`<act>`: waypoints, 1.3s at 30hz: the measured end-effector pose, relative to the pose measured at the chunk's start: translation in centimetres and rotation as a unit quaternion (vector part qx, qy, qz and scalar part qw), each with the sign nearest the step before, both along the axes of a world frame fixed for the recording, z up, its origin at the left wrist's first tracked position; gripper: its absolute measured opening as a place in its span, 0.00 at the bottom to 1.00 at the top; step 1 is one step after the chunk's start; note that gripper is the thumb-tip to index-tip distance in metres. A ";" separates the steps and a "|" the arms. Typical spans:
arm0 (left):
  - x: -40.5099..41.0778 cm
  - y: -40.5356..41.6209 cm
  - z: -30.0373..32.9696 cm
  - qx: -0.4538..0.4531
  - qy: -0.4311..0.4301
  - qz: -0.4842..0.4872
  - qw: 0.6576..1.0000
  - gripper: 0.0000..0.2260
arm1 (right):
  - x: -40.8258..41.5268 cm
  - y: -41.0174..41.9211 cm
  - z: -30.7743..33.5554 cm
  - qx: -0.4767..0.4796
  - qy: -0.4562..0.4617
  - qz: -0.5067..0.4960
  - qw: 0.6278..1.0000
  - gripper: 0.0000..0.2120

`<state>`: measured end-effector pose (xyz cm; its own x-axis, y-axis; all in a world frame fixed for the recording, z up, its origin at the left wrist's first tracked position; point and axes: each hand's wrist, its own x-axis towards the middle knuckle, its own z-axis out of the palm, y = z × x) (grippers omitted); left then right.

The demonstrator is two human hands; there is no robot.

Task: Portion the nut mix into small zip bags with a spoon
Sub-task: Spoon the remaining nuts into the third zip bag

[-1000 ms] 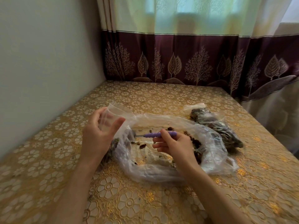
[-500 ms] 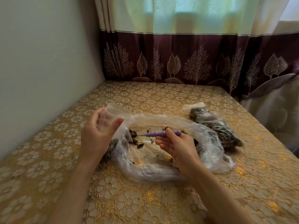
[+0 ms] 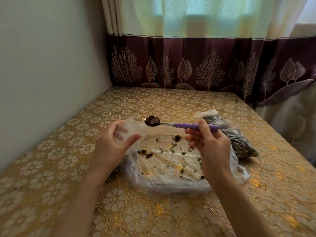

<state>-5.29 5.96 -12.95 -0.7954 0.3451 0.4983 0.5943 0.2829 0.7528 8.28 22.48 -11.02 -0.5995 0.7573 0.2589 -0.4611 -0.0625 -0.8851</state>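
The purple beaded handle of the spoon is pinched between the thumb and curled fingers of the right hand. The bowl, heaped with nut mix, is held level above the mouth of the small zip bag. That bag is gripped by the left hand, thumb in front, fingers seen through the plastic behind. Below, the large clear bag lies opened flat on the gold floral tablecloth, scattered nuts inside. Filled bags lie at the right.
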 end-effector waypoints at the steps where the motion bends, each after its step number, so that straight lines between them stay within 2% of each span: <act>1: 0.0 0.0 0.0 -0.003 0.002 0.000 1.000 0.35 | 0.1 -0.2 0.1 0.013 0.008 0.004 1.000 0.12; 8: 0.1 0.2 -0.2 -0.001 -0.010 -0.021 1.000 0.33 | 0.0 -2.0 0.1 0.157 0.052 0.082 0.983 0.10; 11: 0.2 0.2 -0.2 0.021 -0.016 -0.036 0.999 0.31 | -0.1 -2.2 -0.2 0.185 0.055 0.108 0.975 0.07; 16: 0.5 0.3 0.1 0.051 -0.008 -0.040 0.998 0.29 | -0.2 -1.9 -0.5 0.186 0.048 0.117 0.974 0.10; 22: 0.3 0.1 0.0 0.059 -0.006 -0.014 0.998 0.29 | -0.1 -1.1 -0.5 0.104 0.082 0.051 0.990 0.09; 26: 0.0 -0.1 -0.1 0.066 -0.007 -0.004 0.998 0.27 | -0.1 -0.3 -0.8 0.051 0.063 -0.030 0.996 0.13; 29: -0.1 -0.2 -0.1 0.069 -0.004 0.004 0.998 0.29 | 0.1 -0.1 -0.9 0.117 0.007 -0.068 0.991 0.12; 33: -0.3 -0.5 -0.1 0.071 -0.007 0.011 0.997 0.28 | 0.0 -0.3 -1.4 0.231 -0.074 -0.127 0.962 0.14; 39: 0.0 -0.6 0.0 0.078 -0.019 0.008 0.997 0.29 | 0.0 0.1 -1.5 0.257 -0.120 -0.154 0.947 0.12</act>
<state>-5.29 5.38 -12.92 -0.8201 0.2521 0.5137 0.5600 0.1693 0.8110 8.30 22.53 -12.57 -0.4594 0.7168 0.5245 -0.1693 0.5091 -0.8439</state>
